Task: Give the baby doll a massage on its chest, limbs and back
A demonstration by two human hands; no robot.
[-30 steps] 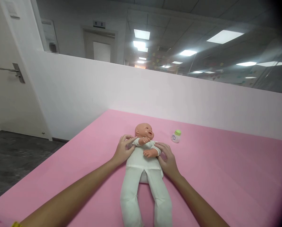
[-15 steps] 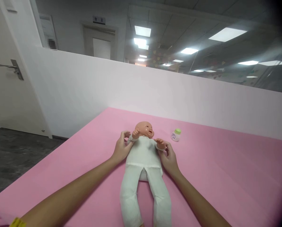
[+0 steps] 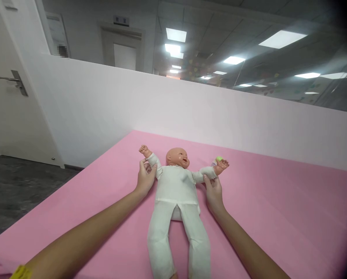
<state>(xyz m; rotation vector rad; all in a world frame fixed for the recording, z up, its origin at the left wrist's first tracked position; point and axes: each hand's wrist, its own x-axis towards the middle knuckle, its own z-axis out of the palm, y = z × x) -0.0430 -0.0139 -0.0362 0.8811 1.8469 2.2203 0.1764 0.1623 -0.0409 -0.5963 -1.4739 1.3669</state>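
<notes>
White-suited doll (image 3: 176, 193) lies face-up on the pink mat (image 3: 278, 217); our left hand (image 3: 145, 179) and right hand (image 3: 213, 190) are closed on its sleeves, arms spread to approx. 10 and 2 o'clock, and next we'd need a gentle, even fold inward.

You're looking over a pink mat (image 3: 278, 201) toward a white partition (image 3: 191, 108); ceiling lights (image 3: 176, 35) are glowing, a white door (image 3: 7, 112) is standing left.

baby doll (image 3: 176, 186) on its back mid-mat (image 3: 278, 201), head at 12 o'clock, legs at 6 | left hand (image 3: 145, 179) at its 10 o'clock arm | right hand (image 3: 213, 190) at its 2 o'clock arm | bottle (image 3: 217, 160) behind that arm | partition wall (image 3: 220, 112) beyond
</notes>
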